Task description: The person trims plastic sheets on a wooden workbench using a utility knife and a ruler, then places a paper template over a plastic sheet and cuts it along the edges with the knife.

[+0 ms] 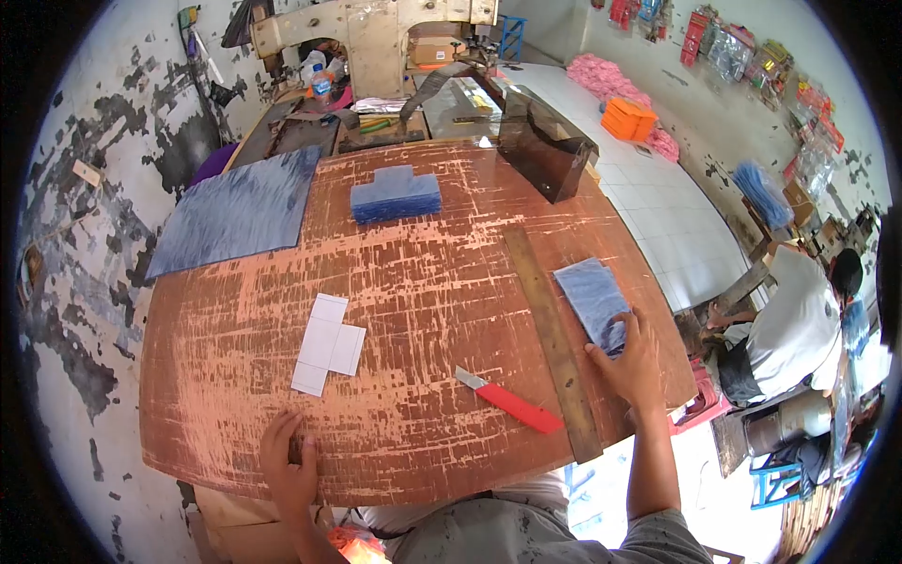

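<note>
My left hand [289, 461] rests on the scratched brown board [413, 282] near its front edge, fingers stretched out and holding nothing. Just beyond its fingertips lies a white T-shaped paper template [327, 346] with drawn lines. At the right side, my right hand [631, 365] has thumb and fingers around the near end of a blue marbled rectangular piece [590, 293]; whether it is one layer or several I cannot tell. Left of that hand lies a long worn metal ruler [550, 338]. A red utility knife [512, 404], blade showing, lies beside the ruler.
A stack of blue T-shaped pieces [396, 197] sits at the board's far side. A larger blue marbled sheet [244, 214] lies far left. Behind stand a dark translucent panel [543, 146] and a beige sewing-type machine [376, 38]. Another person [794, 320] sits at the right.
</note>
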A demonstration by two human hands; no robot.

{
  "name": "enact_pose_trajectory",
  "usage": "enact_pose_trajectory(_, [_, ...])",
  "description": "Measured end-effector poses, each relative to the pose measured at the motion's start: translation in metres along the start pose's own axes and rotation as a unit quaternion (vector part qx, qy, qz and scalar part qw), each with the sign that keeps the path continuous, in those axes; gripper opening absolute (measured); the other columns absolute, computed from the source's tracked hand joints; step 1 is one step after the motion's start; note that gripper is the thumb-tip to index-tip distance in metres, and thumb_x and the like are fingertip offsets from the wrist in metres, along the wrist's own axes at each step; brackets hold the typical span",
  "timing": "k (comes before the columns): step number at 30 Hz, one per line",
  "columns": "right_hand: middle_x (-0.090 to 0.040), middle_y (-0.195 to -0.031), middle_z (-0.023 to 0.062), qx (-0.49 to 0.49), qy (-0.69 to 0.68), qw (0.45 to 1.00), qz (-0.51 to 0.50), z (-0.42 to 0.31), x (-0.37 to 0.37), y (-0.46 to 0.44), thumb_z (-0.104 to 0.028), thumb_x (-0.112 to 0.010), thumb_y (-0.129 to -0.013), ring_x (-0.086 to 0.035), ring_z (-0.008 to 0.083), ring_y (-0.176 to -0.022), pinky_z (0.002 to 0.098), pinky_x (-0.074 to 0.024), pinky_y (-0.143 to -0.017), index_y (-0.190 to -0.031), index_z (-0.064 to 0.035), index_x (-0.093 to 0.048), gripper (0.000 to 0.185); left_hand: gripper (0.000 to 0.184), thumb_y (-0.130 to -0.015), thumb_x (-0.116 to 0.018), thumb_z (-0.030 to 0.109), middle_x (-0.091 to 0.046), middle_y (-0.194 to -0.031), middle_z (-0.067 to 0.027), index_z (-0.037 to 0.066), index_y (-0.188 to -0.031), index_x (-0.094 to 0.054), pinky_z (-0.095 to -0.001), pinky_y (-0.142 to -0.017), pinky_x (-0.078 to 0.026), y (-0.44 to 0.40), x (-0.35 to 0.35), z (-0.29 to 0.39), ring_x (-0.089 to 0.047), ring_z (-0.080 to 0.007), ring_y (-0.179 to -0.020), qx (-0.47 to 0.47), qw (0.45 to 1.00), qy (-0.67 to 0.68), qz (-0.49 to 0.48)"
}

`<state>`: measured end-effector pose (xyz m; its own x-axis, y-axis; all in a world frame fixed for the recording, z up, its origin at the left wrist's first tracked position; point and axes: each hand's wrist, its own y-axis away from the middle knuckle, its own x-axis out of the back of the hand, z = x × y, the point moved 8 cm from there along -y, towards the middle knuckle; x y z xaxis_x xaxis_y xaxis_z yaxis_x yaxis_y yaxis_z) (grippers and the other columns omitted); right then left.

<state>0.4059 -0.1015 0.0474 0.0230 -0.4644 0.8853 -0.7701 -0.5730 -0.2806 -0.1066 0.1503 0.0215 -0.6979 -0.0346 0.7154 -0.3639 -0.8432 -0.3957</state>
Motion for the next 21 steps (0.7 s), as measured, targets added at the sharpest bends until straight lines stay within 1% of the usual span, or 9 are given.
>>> enact_pose_trajectory(6, [-0.06,-0.147,0.0242,-0.01,-0.065,0.997,-0.036,0.004,0.018,-0.017,-0.035,-0.091,-0.082,-0.055,0.0443,-0.139,0.0532,-0.0451,-0.115,-0.144,-0.0029,-0.058,0.077,0.036,-0.093,-0.073,0.004,-0.07,-0.136,-0.0185,0.002,-0.129,-0.073,-0.051,-0.115,-0.048,-0.001,0.001,0.001,-0.064,-0.0389,-0.134,0.009,1.0,0.007,0.0])
enact_pose_trajectory(8, [-0.065,-0.139,0.0194,-0.026,-0.169,0.983,-0.07,0.005,0.027,-0.026,-0.036,-0.087,-0.086,-0.059,0.036,-0.132,0.0473,-0.0473,-0.109,-0.147,-0.0022,-0.056,0.077,0.036,-0.093,-0.073,0.004,-0.07,-0.136,-0.0184,0.002,-0.129,-0.074,-0.0509,-0.115,-0.048,-0.001,0.002,0.002,-0.064,-0.039,-0.134,0.002,1.0,0.005,-0.002])
enact_pose_trajectory(9, [-0.065,-0.139,0.0194,-0.026,-0.168,0.983,-0.07,0.016,0.028,-0.03,-0.036,-0.087,-0.086,-0.059,0.036,-0.132,0.0473,-0.0473,-0.109,-0.147,-0.0022,-0.056,0.077,0.036,-0.093,-0.073,0.004,-0.07,-0.136,-0.0185,0.002,-0.129,-0.074,-0.0509,-0.115,-0.048,-0.001,0.002,0.004,-0.064,-0.039,-0.134,0.001,1.0,0.008,-0.001])
enact_pose_trajectory(11, [-0.066,-0.133,0.0155,-0.091,-0.394,0.91,-0.095,0.045,0.018,-0.036,-0.042,-0.082,-0.089,-0.061,0.0278,-0.124,0.0406,-0.046,-0.106,-0.146,-0.0004,-0.055,0.076,0.036,-0.093,-0.074,0.004,-0.07,-0.136,-0.0186,0.002,-0.128,-0.074,-0.0509,-0.115,-0.048,-0.001,0.003,0.004,-0.063,-0.0391,-0.134,0.001,1.0,0.012,0.001])
enact_pose_trajectory(12, [-0.066,-0.133,0.0155,-0.09,-0.393,0.91,-0.095,0.043,0.02,-0.033,-0.042,-0.082,-0.089,-0.061,0.0278,-0.124,0.0406,-0.046,-0.106,-0.146,-0.0004,-0.055,0.076,0.036,-0.093,-0.074,0.004,-0.07,-0.136,-0.0184,0.002,-0.128,-0.074,-0.051,-0.114,-0.048,-0.001,0.003,0.004,-0.064,-0.039,-0.133,-0.001,1.0,0.012,0.007])
enact_pose_trajectory(14, [-0.064,-0.136,0.0149,-0.056,-0.537,0.836,-0.099,0.025,0.028,-0.024,-0.047,-0.078,-0.089,-0.06,0.0246,-0.121,0.0388,-0.0434,-0.106,-0.147,0.0,-0.055,0.078,0.036,-0.092,-0.074,0.004,-0.071,-0.136,-0.0182,0.002,-0.128,-0.074,-0.0511,-0.114,-0.048,0.0,0.003,0.005,-0.064,-0.0388,-0.132,-0.002,1.0,0.013,0.013])
enact_pose_trajectory(16, [-0.062,-0.14,0.017,-0.053,-0.564,0.817,-0.108,0.006,0.026,-0.004,-0.05,-0.08,-0.088,-0.06,0.0271,-0.127,0.0414,-0.0405,-0.112,-0.151,0.001,-0.051,0.086,0.032,-0.092,-0.074,0.004,-0.073,-0.132,-0.0173,0.002,-0.123,-0.074,-0.0509,-0.112,-0.049,0.0,0.005,0.011,-0.065,-0.0378,-0.13,-0.019,1.0,0.001,0.025])
enact_pose_trajectory(20, [-0.055,-0.15,0.0176,-0.079,-0.662,0.721,-0.187,-0.068,0.006,0.054,-0.056,-0.086,-0.084,-0.049,0.0305,-0.148,0.0469,-0.0326,-0.126,-0.159,-0.0001,-0.038,0.106,0.025,-0.091,-0.075,0.003,-0.074,-0.128,-0.017,0.001,-0.116,-0.074,-0.0501,-0.111,-0.05,-0.005,0.012,0.026,-0.066,-0.037,-0.127,-0.083,0.996,-0.032,-0.026])
enact_pose_trajectory(21, [-0.055,-0.15,0.0176,-0.079,-0.665,0.718,-0.19,-0.08,-0.003,0.065,-0.056,-0.086,-0.084,-0.049,0.0305,-0.148,0.0469,-0.0326,-0.126,-0.159,-0.0001,-0.038,0.106,0.024,-0.091,-0.076,0.004,-0.075,-0.127,-0.017,0.001,-0.115,-0.074,-0.0493,-0.111,-0.05,-0.007,0.017,0.04,-0.067,-0.0363,-0.127,-0.079,0.996,0.026,-0.038])
